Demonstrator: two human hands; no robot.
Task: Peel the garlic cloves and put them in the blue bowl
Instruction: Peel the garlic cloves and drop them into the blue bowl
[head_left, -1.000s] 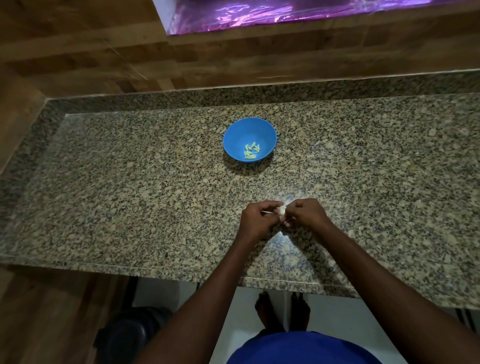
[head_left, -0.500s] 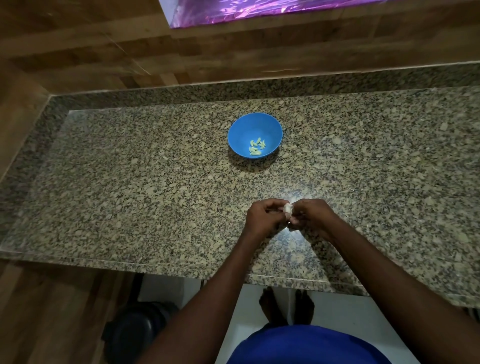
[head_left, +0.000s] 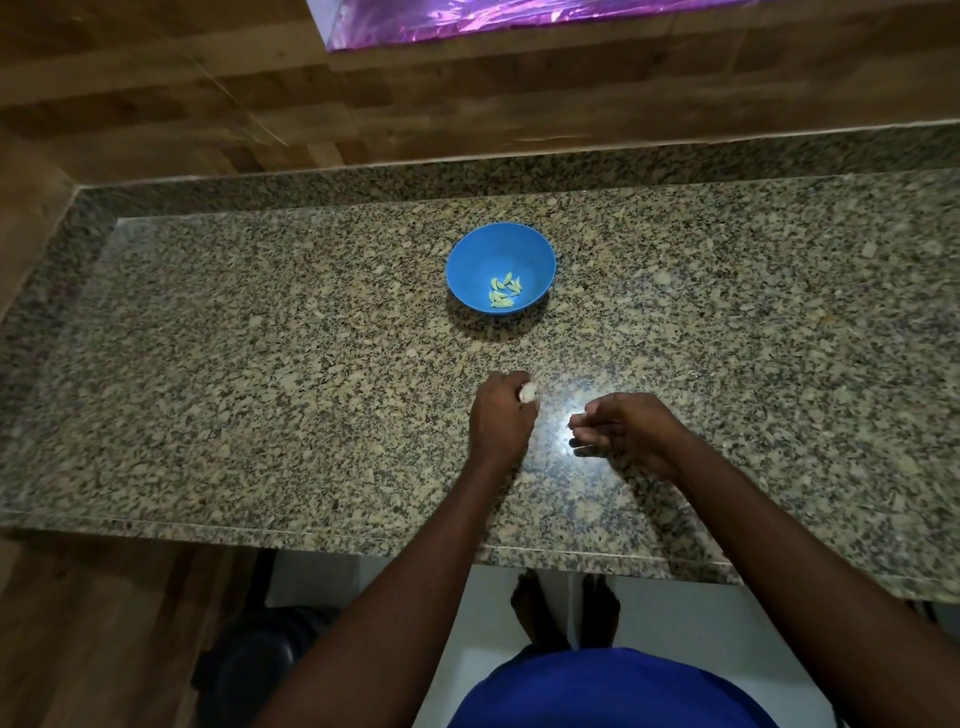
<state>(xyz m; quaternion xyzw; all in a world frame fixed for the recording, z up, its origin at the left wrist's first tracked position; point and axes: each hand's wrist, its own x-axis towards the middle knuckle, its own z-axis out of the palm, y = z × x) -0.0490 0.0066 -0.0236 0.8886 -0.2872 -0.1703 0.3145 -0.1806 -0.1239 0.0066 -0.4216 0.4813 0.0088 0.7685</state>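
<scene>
A blue bowl (head_left: 470, 260) sits near the middle of the granite counter (head_left: 260, 364), with several pale peeled garlic cloves (head_left: 504, 291) in its bottom. In front of the bowl, my left hand (head_left: 501, 415) grips a white piece of garlic (head_left: 529, 392) that peeks out between thumb and fingers. My right hand (head_left: 623, 426) hovers apart to the right, fingers curled; a small pale bit seems pinched at its fingertips, too small to name.
A wooden wall runs behind the counter, with a purple shiny sheet (head_left: 519, 15) at the top. The counter's front edge (head_left: 311, 532) lies near my body. A dark round object (head_left: 254, 670) sits on the floor below left.
My hands, joined on the garlic before, have pulled apart. The left keeps the garlic and has shifted toward the bowl; the right has drawn away to the right.
</scene>
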